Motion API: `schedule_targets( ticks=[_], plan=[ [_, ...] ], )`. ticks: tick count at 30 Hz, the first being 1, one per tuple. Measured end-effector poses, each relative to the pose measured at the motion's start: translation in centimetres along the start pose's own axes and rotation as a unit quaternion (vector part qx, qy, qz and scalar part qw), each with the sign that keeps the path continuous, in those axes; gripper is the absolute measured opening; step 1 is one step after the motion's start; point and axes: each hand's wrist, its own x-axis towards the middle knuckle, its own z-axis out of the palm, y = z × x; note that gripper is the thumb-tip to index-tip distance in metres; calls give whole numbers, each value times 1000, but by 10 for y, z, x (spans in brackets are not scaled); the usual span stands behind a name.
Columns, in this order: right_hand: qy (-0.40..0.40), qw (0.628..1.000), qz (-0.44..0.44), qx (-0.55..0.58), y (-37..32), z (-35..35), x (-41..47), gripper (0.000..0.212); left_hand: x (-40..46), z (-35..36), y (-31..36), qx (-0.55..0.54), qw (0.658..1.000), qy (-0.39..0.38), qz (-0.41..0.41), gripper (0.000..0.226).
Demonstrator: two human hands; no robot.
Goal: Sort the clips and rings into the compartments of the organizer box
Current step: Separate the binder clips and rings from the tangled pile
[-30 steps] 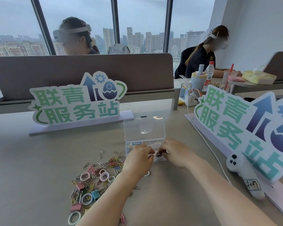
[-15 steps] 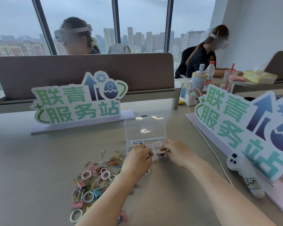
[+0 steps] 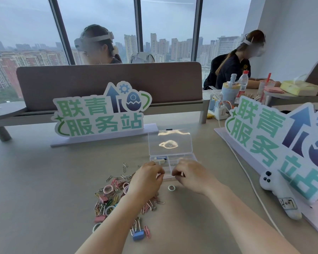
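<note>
Organizer box (image 3: 173, 162) lies mid-desk, lid open and tipped back, long axis left-right. Clip and ring pile (image 3: 116, 197) sits left of box, under left hand (image 3: 147, 182), the nearer one. Right hand (image 3: 191, 176) at box's near edge. Both hands' fingers curled; contents can't tell. Lone ring (image 3: 171, 188) just beside right hand. Versus earlier: hands drawn back, slightly apart.

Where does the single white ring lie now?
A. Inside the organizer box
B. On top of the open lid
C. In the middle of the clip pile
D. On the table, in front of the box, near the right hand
D: the white ring lies alone on the bare table, just in front of the organizer box and beside the right hand.
</note>
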Motion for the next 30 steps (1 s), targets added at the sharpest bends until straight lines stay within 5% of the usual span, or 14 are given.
schedule_targets(
  ticks=[15, 30],
  plan=[
    [-9, 999, 54, 1, -34, 27, -13, 12, -55, -26, -36, 16, 998, 18, -57, 13],
    [-79, 987, 122, -73, -30, 24, -10, 11, -17, -1, -6, 74, 995, -43, -56, 22]
  ],
)
